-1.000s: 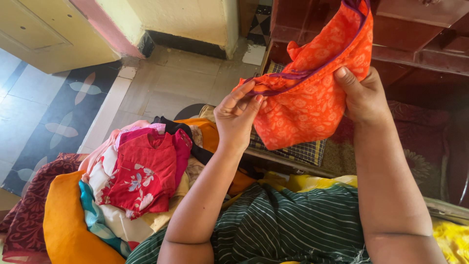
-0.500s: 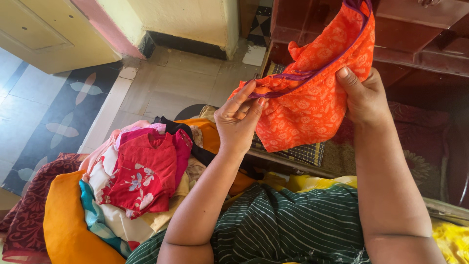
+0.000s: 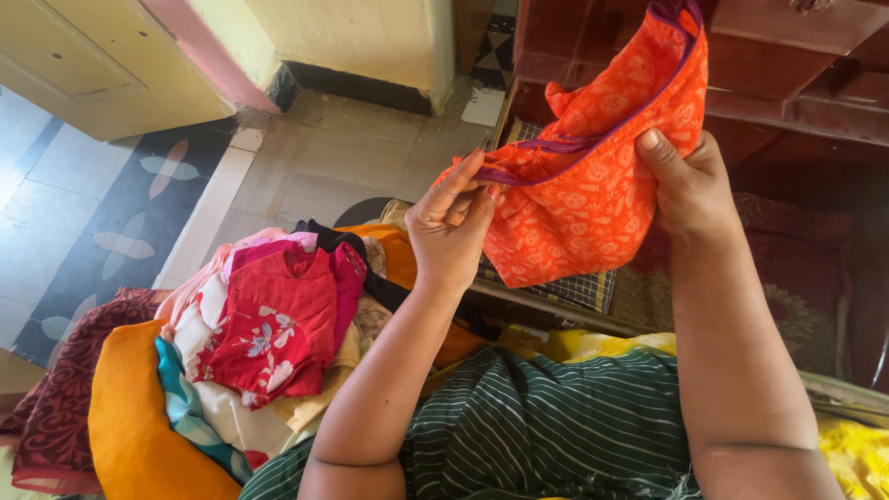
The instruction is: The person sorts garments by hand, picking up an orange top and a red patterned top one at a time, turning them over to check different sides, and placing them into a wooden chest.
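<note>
An orange printed cloth (image 3: 593,185) with a purple hem hangs in the air before me, partly folded. My left hand (image 3: 452,227) pinches its purple edge at the lower left. My right hand (image 3: 685,185) grips its right side with the thumb on top. Below my left arm lies a heap of clothes (image 3: 259,343), topped by a red flowered garment (image 3: 278,324).
A dark red wooden shelf (image 3: 796,83) stands behind the cloth, with a checked fabric (image 3: 574,289) and a maroon patterned fabric (image 3: 806,268) lying in it. Tiled floor (image 3: 343,157) and a yellow wall (image 3: 370,37) are at the upper left. My lap wears green striped cloth (image 3: 556,426).
My left hand's fingers have shifted slightly along the purple edge; the cloth is drawn a little tighter. The right hand holds almost still.
</note>
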